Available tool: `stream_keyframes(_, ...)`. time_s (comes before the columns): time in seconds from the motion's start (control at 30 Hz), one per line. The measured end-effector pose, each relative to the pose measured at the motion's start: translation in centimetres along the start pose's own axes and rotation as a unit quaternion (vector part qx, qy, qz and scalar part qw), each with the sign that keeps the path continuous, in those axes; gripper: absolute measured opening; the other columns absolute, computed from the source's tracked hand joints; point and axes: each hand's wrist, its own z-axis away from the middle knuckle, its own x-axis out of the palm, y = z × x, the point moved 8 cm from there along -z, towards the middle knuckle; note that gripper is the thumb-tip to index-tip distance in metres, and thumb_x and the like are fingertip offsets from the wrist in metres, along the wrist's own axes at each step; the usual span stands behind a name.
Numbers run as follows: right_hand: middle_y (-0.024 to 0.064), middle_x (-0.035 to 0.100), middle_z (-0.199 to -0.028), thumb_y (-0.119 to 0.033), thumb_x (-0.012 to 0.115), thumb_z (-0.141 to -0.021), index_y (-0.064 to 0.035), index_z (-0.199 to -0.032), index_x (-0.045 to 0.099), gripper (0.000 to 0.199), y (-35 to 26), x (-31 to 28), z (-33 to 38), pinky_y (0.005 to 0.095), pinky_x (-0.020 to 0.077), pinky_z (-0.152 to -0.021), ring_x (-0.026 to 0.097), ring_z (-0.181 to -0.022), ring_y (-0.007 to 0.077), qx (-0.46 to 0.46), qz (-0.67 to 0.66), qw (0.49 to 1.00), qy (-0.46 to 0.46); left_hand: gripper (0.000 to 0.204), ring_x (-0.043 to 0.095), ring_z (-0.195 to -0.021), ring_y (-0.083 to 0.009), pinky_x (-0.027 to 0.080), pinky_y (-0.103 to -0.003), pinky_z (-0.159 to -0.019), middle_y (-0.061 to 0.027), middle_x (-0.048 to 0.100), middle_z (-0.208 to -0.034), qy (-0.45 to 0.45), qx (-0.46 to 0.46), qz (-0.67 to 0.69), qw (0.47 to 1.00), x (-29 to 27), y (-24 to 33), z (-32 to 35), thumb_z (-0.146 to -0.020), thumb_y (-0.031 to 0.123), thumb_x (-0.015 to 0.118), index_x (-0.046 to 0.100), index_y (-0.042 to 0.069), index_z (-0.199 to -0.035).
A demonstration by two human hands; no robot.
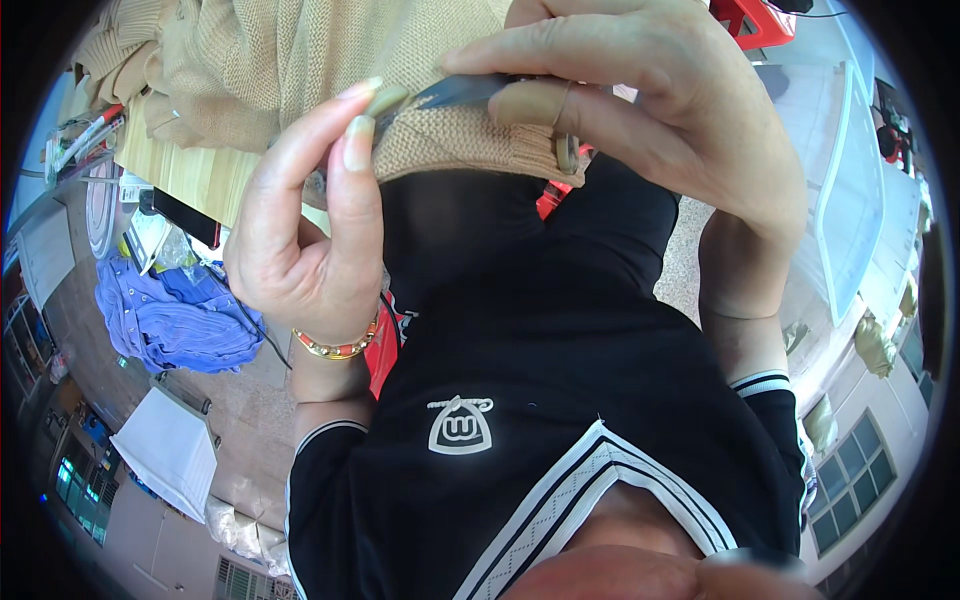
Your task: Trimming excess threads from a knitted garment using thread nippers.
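Note:
A tan knitted garment (pixel 330 60) lies across the table edge and my lap. Its ribbed border hangs below my fingers and bears a round button (pixel 567 152) near its right end. My left hand (pixel 315 210) pinches another olive-tan button (pixel 388 100) between thumb and forefinger at the cloth. In my right hand (pixel 650 110) are dark metal thread snips (pixel 455 92), their pointed end reaching left, close to the pinched button. A tan cover sits on one right fingertip. Any thread at the button is too fine to make out.
Left of the garment is a pale wooden tabletop (pixel 185 165) with a dark phone (pixel 186 217) at its edge. Blue striped cloth (pixel 180 315) is heaped below it. A red stool (pixel 755 22) stands at the far right, near a translucent white panel (pixel 850 190).

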Motion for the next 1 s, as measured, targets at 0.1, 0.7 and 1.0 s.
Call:
stream_keyframes(0.1, 0.0082, 0.051, -0.074, -0.017, 0.068, -0.082, -0.0015, -0.102, 0.068, 0.024, 0.0, -0.1, 0.0, 0.0318, 0.0414, -0.054, 0.054, -0.062, 0.0227, -0.011, -0.005, 1.0, 0.004, 0.017, 0.065, -0.081, -0.0103, 0.05, -0.02, -0.072, -0.0092, 0.071, -0.093, -0.003, 0.011, -0.004, 1.0, 0.1, 0.1, 0.0, -0.084, -0.004, 0.064, 0.067, -0.003, -0.1)
stream_keyframes(0.7, 0.0092, 0.053, -0.077, -0.015, 0.068, -0.083, -0.0018, -0.106, 0.066, 0.026, 0.1, 0.2, -0.8, 0.0314, 0.0437, -0.057, 0.056, -0.065, 0.0238, -0.098, -0.041, 0.994, -0.037, 0.016, 0.066, -0.079, -0.0106, 0.049, -0.02, -0.069, -0.0085, 0.071, -0.093, -0.009, 0.0, -0.007, 1.0, 0.2, 0.2, -0.1, -0.084, -0.003, 0.064, 0.067, -0.002, -0.099)
stream_keyframes(1.0, 0.0093, 0.054, -0.076, -0.013, 0.067, -0.083, -0.0002, -0.103, 0.066, 0.024, 0.7, 0.5, -1.2, 0.0312, 0.0428, -0.056, 0.055, -0.063, 0.023, -0.081, -0.106, 0.989, -0.061, 0.015, 0.066, -0.079, -0.0103, 0.049, -0.019, -0.068, -0.008, 0.072, -0.093, -0.015, 0.004, 0.001, 1.0, 0.2, 0.0, -0.2, -0.084, -0.002, 0.065, 0.067, -0.002, -0.099)
